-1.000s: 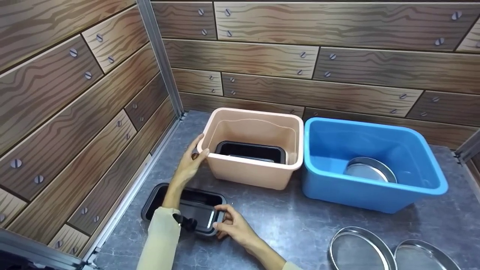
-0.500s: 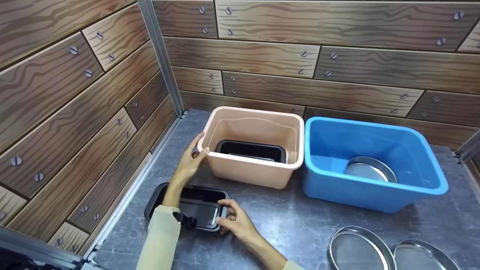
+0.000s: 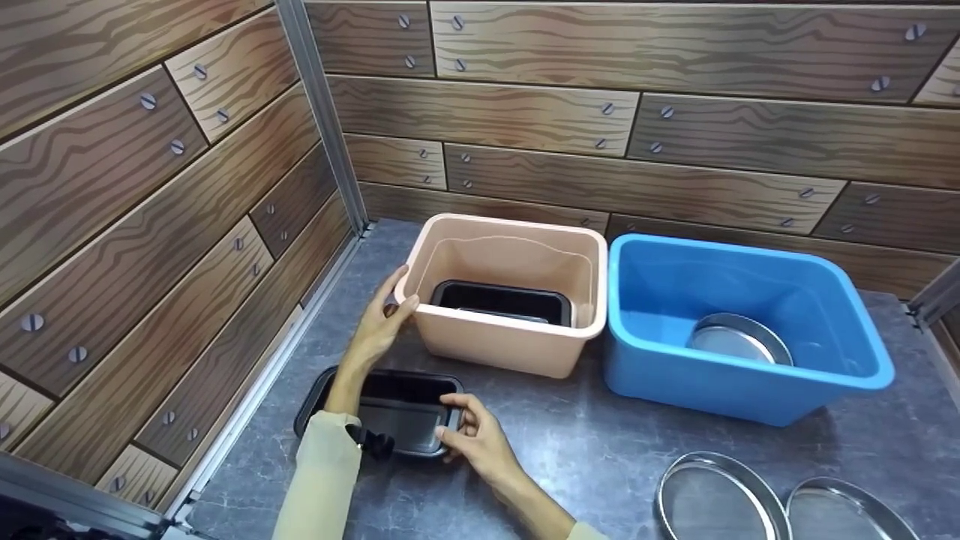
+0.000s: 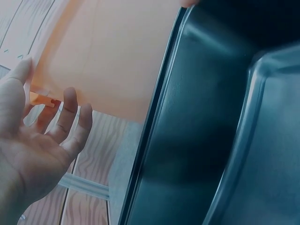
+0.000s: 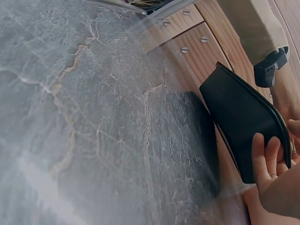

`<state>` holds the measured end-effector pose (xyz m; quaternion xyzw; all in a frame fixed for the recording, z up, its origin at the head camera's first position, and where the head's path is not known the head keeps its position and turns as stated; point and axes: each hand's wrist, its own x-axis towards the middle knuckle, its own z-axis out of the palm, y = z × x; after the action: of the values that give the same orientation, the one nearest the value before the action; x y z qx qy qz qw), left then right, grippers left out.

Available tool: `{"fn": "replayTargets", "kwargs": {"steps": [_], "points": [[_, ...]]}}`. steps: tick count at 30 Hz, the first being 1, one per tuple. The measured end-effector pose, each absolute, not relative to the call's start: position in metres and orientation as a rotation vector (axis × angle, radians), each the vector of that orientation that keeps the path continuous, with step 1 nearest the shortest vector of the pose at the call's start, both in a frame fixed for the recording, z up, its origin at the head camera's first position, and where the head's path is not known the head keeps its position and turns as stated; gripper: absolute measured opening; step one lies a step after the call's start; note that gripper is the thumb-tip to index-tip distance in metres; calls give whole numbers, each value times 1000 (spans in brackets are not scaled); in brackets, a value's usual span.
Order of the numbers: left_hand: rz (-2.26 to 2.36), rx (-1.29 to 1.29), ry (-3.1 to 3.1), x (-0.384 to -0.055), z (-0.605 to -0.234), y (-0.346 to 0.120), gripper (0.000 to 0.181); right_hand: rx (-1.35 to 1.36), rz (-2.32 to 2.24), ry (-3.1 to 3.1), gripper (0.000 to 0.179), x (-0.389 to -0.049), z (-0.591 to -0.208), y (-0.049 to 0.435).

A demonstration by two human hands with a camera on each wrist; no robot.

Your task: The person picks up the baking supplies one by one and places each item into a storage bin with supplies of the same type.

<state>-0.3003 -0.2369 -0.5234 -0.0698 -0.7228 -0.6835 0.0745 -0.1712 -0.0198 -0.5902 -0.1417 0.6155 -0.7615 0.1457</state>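
With thumb and fingers, my left hand (image 3: 375, 330) (image 4: 42, 145) grips the near left corner of a beige plastic bin (image 3: 499, 349) (image 4: 112, 51). A black loaf pan (image 3: 405, 424) (image 4: 187, 140) (image 5: 246, 112) lies under my left forearm in the head view. My right hand (image 3: 480, 442) (image 5: 281, 183) pinches the pan's right end, thumb inside and other fingers beneath the rim. In the right wrist view, a dark shadow falls on the table beside the pan. Another black loaf pan (image 3: 517, 301) rests inside the beige bin, partly hidden by its front wall.
A blue bin (image 3: 705, 386) stands against the beige bin's right side and holds a round metal pan (image 3: 731, 343). Two more round metal pans, one left (image 3: 716, 499) and one right (image 3: 844, 517), lie at the front right. Plank-patterned walls (image 3: 525, 112) enclose the back and left.
My right hand and the black loaf pan have shifted slightly right and away from me. The left hand keeps its hold on the beige bin.
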Motion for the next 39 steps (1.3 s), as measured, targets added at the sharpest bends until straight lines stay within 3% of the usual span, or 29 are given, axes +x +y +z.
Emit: {"fn": "replayTargets", "kwargs": {"steps": [39], "points": [[-2057,-179,-2163,-302,-526,-236,63,-375,-2346,1869,44,-176,-568,24]]}}
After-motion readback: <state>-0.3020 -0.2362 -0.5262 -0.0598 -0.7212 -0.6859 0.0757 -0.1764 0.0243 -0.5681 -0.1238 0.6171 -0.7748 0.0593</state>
